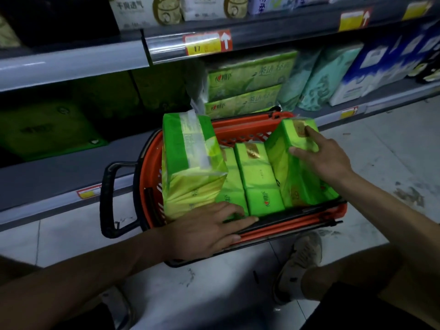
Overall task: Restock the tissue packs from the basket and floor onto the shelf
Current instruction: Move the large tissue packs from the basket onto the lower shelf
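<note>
An orange basket (250,129) stands on the floor against the bottom shelf (59,172), filled with several green tissue packs. The leftmost pack (190,160) stands tall and tilted. My left hand (204,231) lies on the near rim, fingers curled on the lower end of a pack (232,186) beside the tall one. My right hand (326,158) grips the rightmost pack (292,163), thumb on its side, forefinger stretched along its top. A middle pack (258,177) lies untouched between my hands.
The basket's black handle (108,196) sticks out to the left. Green packs (247,84) are stacked on the bottom shelf behind the basket, with teal and blue packs (371,67) to the right. My shoe (297,265) is on the tiled floor.
</note>
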A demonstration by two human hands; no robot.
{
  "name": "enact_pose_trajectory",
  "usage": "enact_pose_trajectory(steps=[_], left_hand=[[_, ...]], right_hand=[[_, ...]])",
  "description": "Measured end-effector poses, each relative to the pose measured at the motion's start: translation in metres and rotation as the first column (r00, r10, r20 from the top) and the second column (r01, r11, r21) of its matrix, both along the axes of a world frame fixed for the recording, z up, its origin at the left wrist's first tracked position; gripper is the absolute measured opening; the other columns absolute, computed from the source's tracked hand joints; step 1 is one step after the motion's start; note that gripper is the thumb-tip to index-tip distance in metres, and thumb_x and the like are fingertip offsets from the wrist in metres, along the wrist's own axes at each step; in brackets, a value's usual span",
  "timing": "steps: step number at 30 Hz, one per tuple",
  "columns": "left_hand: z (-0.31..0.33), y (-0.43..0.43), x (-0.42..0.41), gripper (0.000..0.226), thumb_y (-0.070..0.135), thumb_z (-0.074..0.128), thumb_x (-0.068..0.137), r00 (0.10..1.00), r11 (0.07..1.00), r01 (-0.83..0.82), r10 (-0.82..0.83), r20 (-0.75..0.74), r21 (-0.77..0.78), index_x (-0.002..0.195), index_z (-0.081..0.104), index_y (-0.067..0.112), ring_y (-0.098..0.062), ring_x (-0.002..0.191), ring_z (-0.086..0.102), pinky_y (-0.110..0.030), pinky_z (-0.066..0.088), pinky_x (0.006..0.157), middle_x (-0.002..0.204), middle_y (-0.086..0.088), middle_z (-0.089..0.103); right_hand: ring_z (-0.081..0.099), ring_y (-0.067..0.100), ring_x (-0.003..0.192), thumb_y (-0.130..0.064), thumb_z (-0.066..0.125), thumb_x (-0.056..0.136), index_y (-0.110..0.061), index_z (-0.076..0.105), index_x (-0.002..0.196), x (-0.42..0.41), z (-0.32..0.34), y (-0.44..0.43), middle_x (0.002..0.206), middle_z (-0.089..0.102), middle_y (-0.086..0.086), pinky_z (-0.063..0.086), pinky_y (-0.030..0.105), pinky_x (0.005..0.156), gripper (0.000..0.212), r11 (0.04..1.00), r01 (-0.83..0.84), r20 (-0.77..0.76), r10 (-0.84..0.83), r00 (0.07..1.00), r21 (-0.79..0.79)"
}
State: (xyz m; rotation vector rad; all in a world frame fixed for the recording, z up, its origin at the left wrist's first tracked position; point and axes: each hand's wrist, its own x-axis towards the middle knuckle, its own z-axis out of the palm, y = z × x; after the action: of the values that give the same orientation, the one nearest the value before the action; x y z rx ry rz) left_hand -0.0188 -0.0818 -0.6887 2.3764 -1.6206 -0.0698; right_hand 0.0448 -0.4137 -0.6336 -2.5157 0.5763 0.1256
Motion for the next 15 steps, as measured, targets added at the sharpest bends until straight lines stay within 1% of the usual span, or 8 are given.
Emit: enact_pose_trajectory(steps=[1, 3, 6, 8, 10, 12, 13, 15], left_hand=[[0.000, 0.000, -0.001, 0.057, 0.048, 0.032, 0.113, 0.999, 1.000, 0.002, -0.002, -0.035, 0.016, 0.164, 0.031, 0.021, -0.022, 0.126, 0.055, -0.034, 0.047, 0.104, 0.146, -0.004, 0.054], [0.001, 0.000, -0.002, 0.066, 0.056, 0.035, 0.110, 0.989, 0.998, 0.009, 0.001, -0.150, 0.066, 0.165, 0.026, 0.021, -0.022, 0.130, 0.055, -0.033, 0.044, 0.108, 0.149, -0.004, 0.054], [0.004, -0.001, -0.002, 0.070, 0.058, 0.043, 0.107, 0.973, 0.998, 0.019, -0.003, -0.231, 0.063, 0.164, 0.031, 0.019, -0.024, 0.135, 0.054, -0.036, 0.044, 0.110, 0.154, -0.005, 0.053], [0.003, -0.002, -0.004, 0.068, 0.055, 0.047, 0.106, 0.973, 0.999, 0.019, -0.010, -0.230, 0.040, 0.161, 0.037, 0.017, -0.024, 0.136, 0.054, -0.036, 0.045, 0.111, 0.156, -0.006, 0.053], [0.002, -0.001, -0.006, 0.067, 0.054, 0.051, 0.104, 0.967, 0.999, 0.010, -0.002, -0.253, 0.030, 0.159, 0.042, 0.017, -0.024, 0.135, 0.056, -0.035, 0.047, 0.109, 0.155, -0.006, 0.054], [0.000, -0.001, -0.008, 0.067, 0.054, 0.053, 0.102, 0.966, 1.000, 0.008, -0.005, -0.257, 0.008, 0.157, 0.045, 0.017, -0.023, 0.131, 0.059, -0.033, 0.050, 0.105, 0.153, -0.005, 0.057], [-0.001, 0.000, -0.009, 0.068, 0.054, 0.053, 0.101, 0.966, 1.000, 0.005, -0.003, -0.258, 0.008, 0.157, 0.045, 0.017, -0.023, 0.130, 0.060, -0.032, 0.050, 0.105, 0.152, -0.005, 0.058], [-0.002, 0.000, -0.010, 0.069, 0.055, 0.052, 0.101, 0.955, 0.999, -0.006, 0.016, -0.295, 0.037, 0.159, 0.043, 0.019, -0.024, 0.133, 0.059, -0.032, 0.049, 0.107, 0.154, -0.004, 0.056]], right_hand=[[0.057, 0.040, 0.126, -0.070, 0.068, 0.085, -0.041, 0.032, 0.160, -0.001, -0.004, 0.001, 0.146, 0.051, 0.020, 0.050, 0.047, 0.098, 0.088, 1.000, -0.009, 0.005, 0.009, 1.000, -0.009], [0.052, 0.039, 0.135, -0.072, 0.073, 0.079, -0.043, 0.030, 0.159, 0.000, -0.006, 0.001, 0.154, 0.047, 0.018, 0.048, 0.049, 0.107, 0.095, 1.000, -0.011, -0.006, 0.011, 1.000, 0.012], [0.030, 0.037, 0.152, -0.069, 0.088, 0.060, -0.044, 0.018, 0.162, 0.004, -0.004, 0.001, 0.165, 0.034, 0.013, 0.036, 0.049, 0.120, 0.127, 0.996, -0.053, -0.170, 0.064, 0.983, 0.067], [0.030, 0.037, 0.152, -0.059, 0.094, 0.057, -0.049, 0.002, 0.161, 0.004, -0.003, 0.004, 0.168, 0.028, 0.012, 0.038, 0.046, 0.119, 0.140, 0.992, -0.089, -0.292, 0.112, 0.950, 0.093], [0.042, 0.037, 0.145, -0.049, 0.095, 0.062, -0.051, 0.000, 0.160, 0.004, -0.003, 0.009, 0.166, 0.032, 0.012, 0.046, 0.042, 0.108, 0.137, 0.992, -0.116, -0.305, 0.124, 0.944, 0.045], [0.054, 0.036, 0.133, -0.046, 0.093, 0.067, -0.046, 0.009, 0.163, 0.004, 0.000, 0.014, 0.158, 0.047, 0.010, 0.051, 0.040, 0.094, 0.127, 0.988, -0.148, -0.245, 0.132, 0.960, -0.048], [0.057, 0.036, 0.128, -0.047, 0.092, 0.068, -0.044, 0.014, 0.163, 0.004, 0.002, 0.017, 0.153, 0.052, 0.009, 0.052, 0.041, 0.090, 0.123, 0.984, -0.153, -0.212, 0.131, 0.969, -0.090], [0.058, 0.038, 0.127, -0.049, 0.091, 0.068, -0.045, 0.022, 0.162, 0.004, 0.006, 0.023, 0.147, 0.059, 0.010, 0.053, 0.044, 0.091, 0.116, 0.978, -0.155, -0.147, 0.134, 0.980, -0.139]])
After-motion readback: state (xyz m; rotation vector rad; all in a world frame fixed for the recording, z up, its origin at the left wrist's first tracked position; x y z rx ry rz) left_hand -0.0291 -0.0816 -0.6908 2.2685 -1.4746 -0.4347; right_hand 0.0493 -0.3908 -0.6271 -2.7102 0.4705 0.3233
